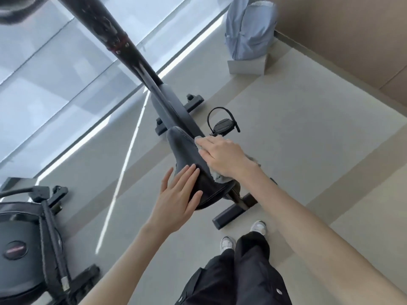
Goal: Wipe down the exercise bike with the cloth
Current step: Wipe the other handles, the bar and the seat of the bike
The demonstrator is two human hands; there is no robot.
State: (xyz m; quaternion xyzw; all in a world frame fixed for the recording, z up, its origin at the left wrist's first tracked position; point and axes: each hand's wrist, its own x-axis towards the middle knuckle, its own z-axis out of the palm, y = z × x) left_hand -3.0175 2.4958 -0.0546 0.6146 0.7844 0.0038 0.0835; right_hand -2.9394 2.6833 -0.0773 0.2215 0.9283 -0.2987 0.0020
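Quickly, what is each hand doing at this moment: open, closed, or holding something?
Left hand: open, fingers straight, resting flat on the saddle.
Right hand: open, pressing the cloth against the saddle.

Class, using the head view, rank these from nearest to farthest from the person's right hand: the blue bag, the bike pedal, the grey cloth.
1. The grey cloth: directly under the right hand, pressed on the saddle.
2. The pedal: just beyond the hand's fingertips, lower down.
3. The blue bag: far off, on the white box in the corner.
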